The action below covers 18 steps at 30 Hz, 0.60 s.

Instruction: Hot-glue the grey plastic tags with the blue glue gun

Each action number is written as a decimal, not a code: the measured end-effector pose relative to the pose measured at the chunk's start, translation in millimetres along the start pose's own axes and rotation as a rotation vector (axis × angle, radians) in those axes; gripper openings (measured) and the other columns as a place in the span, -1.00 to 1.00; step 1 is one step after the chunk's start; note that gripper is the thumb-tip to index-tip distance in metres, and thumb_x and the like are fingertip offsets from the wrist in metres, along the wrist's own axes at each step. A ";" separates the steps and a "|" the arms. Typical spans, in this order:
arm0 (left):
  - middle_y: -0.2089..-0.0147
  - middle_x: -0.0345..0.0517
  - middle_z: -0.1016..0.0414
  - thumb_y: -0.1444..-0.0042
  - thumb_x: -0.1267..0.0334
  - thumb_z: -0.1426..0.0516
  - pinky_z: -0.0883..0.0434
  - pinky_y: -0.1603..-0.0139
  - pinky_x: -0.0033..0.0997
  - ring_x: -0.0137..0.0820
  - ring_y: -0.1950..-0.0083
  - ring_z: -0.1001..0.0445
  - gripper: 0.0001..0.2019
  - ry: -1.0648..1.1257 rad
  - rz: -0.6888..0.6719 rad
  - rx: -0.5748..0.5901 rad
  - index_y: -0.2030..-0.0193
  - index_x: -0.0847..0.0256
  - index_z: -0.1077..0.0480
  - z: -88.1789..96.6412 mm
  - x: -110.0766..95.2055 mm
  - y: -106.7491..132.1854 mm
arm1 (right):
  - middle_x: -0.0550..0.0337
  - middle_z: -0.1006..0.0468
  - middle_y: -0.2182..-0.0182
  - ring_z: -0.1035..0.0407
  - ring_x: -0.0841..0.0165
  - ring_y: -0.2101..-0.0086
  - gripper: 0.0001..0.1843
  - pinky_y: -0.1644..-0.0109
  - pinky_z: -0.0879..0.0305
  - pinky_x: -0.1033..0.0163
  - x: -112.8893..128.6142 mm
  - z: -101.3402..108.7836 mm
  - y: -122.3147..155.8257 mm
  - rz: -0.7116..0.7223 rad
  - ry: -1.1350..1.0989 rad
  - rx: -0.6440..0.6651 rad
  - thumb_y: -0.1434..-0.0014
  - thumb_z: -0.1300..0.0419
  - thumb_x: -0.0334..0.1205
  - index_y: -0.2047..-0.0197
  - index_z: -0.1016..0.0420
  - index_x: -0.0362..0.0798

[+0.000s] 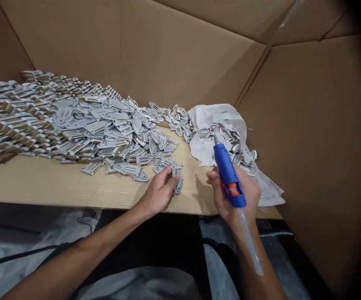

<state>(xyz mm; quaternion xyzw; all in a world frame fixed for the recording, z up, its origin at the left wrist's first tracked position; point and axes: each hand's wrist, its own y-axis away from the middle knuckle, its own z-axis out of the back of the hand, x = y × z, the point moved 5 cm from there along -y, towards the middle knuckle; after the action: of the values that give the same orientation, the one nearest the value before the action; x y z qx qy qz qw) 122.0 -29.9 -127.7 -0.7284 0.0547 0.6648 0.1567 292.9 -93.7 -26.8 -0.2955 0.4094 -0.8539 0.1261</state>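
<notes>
Between the thumb and fingers of my left hand (161, 189) is a small grey plastic piece (177, 171) with a rounded lower end, held above the board near its front edge. My right hand (238, 193) grips a blue hot glue gun (226, 166), its nozzle pointing away from me. A clear glue stick (251, 243) juts from its back end over my forearm. Left of the glue gun and apart from it is the piece in my left hand. Just beyond my left hand lies a loose heap of similar grey pieces (118, 129).
Rows of stacked pieces (18, 116) line the left side. A torn white plastic bag (219, 114) with more pieces lies at the right. Cardboard walls (193, 54) enclose the back and right of the wooden board (55, 183). A dark cable (21, 253) runs below at left.
</notes>
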 end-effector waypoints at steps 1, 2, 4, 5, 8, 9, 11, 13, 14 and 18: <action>0.31 -0.23 -0.34 -0.34 0.03 -0.13 -0.30 0.28 -0.51 -0.46 0.30 -0.31 -0.73 -0.030 -0.013 0.057 0.18 0.22 -0.35 -3.5 -1.7 1.4 | 0.21 -0.50 0.45 -0.38 0.34 0.45 -0.74 0.30 -0.28 0.26 -4.3 -0.9 -0.8 -0.070 -0.025 0.029 -0.31 -0.31 -0.02 0.28 -0.53 -0.03; 0.30 -0.21 -0.34 -0.34 0.01 -0.13 -0.30 0.25 -0.51 -0.45 0.27 -0.32 -0.71 -0.064 -0.028 0.111 0.20 0.22 -0.35 -6.7 -3.8 2.9 | 0.19 -0.54 0.42 -0.40 0.33 0.42 -0.74 0.27 -0.31 0.25 -9.3 -3.8 -0.9 -0.140 -0.059 0.084 -0.31 -0.31 -0.01 0.23 -0.56 -0.04; 0.30 -0.21 -0.30 -0.35 -0.01 -0.13 -0.27 0.25 -0.51 -0.46 0.26 -0.29 -0.68 -0.110 -0.044 0.192 0.23 0.24 -0.34 -11.2 -7.8 5.5 | 0.16 -0.58 0.37 -0.43 0.31 0.39 -0.72 0.25 -0.33 0.25 -19.3 -12.3 1.1 -0.272 -0.146 0.221 -0.28 -0.32 0.02 0.20 -0.58 -0.05; 0.32 -0.22 -0.26 -0.35 -0.02 -0.13 -0.25 0.28 -0.51 -0.47 0.28 -0.26 -0.67 -0.119 -0.042 0.221 0.24 0.23 -0.33 -12.6 -9.4 6.7 | 0.15 -0.58 0.37 -0.42 0.32 0.39 -0.70 0.26 -0.33 0.25 -23.6 -16.7 2.6 -0.328 -0.193 0.284 -0.26 -0.33 0.04 0.22 -0.57 -0.06; 0.38 -0.27 -0.18 -0.35 0.00 -0.12 -0.16 0.37 -0.52 -0.50 0.36 -0.19 -0.67 -0.138 -0.011 0.294 0.30 0.21 -0.28 -15.5 -12.6 10.0 | 0.23 -0.48 0.47 -0.30 0.38 0.47 -0.62 0.36 -0.24 0.28 -31.1 -25.8 6.1 -0.435 -0.299 0.430 -0.22 -0.36 0.06 0.40 -0.44 -0.05; 0.40 -0.28 -0.16 -0.35 0.01 -0.12 -0.14 0.40 -0.52 -0.51 0.39 -0.16 -0.67 -0.146 0.000 0.317 0.31 0.21 -0.25 -16.4 -13.2 11.1 | 0.28 -0.41 0.52 -0.24 0.41 0.49 -0.59 0.39 -0.19 0.29 -31.8 -27.7 6.8 -0.450 -0.326 0.477 -0.22 -0.35 0.06 0.45 -0.37 -0.03; 0.43 -0.30 -0.13 -0.36 0.03 -0.11 -0.10 0.42 -0.52 -0.52 0.42 -0.13 -0.67 -0.162 0.016 0.352 0.33 0.20 -0.23 -18.0 -14.3 13.2 | 0.35 -0.27 0.58 -0.14 0.45 0.52 -0.53 0.43 -0.12 0.30 -32.3 -30.4 8.0 -0.468 -0.378 0.573 -0.23 -0.34 0.06 0.50 -0.26 -0.02; 0.45 -0.30 -0.10 -0.35 0.04 -0.12 -0.09 0.42 -0.51 -0.52 0.42 -0.10 -0.66 -0.175 0.009 0.363 0.36 0.20 -0.22 -18.9 -16.2 14.4 | 0.37 -0.23 0.60 -0.12 0.46 0.53 -0.51 0.44 -0.09 0.31 -33.9 -31.6 9.1 -0.479 -0.418 0.645 -0.25 -0.34 0.07 0.51 -0.24 -0.02; 0.45 -0.31 -0.08 -0.33 0.04 -0.14 -0.09 0.41 -0.51 -0.52 0.42 -0.09 -0.66 -0.178 -0.001 0.355 0.36 0.21 -0.22 -18.7 -17.5 14.5 | 0.37 -0.25 0.59 -0.13 0.46 0.54 -0.51 0.44 -0.10 0.31 -35.7 -31.8 9.7 -0.482 -0.431 0.664 -0.25 -0.34 0.07 0.50 -0.24 -0.01; 0.39 -0.25 -0.22 -0.31 -0.01 -0.16 -0.19 0.33 -0.51 -0.50 0.36 -0.21 -0.67 -0.107 0.001 0.295 0.29 0.25 -0.36 -16.5 -19.9 12.2 | 0.32 -0.41 0.55 -0.26 0.44 0.55 -0.52 0.45 -0.21 0.29 -48.4 -33.8 12.8 -0.517 -0.472 0.644 -0.28 -0.30 0.14 0.44 -0.23 0.02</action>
<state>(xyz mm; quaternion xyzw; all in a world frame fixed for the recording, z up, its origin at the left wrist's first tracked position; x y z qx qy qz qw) 132.0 -49.0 -108.9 -0.6609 0.1435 0.6875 0.2643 310.4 -58.6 -72.6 -0.5196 -0.0027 -0.8502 0.0844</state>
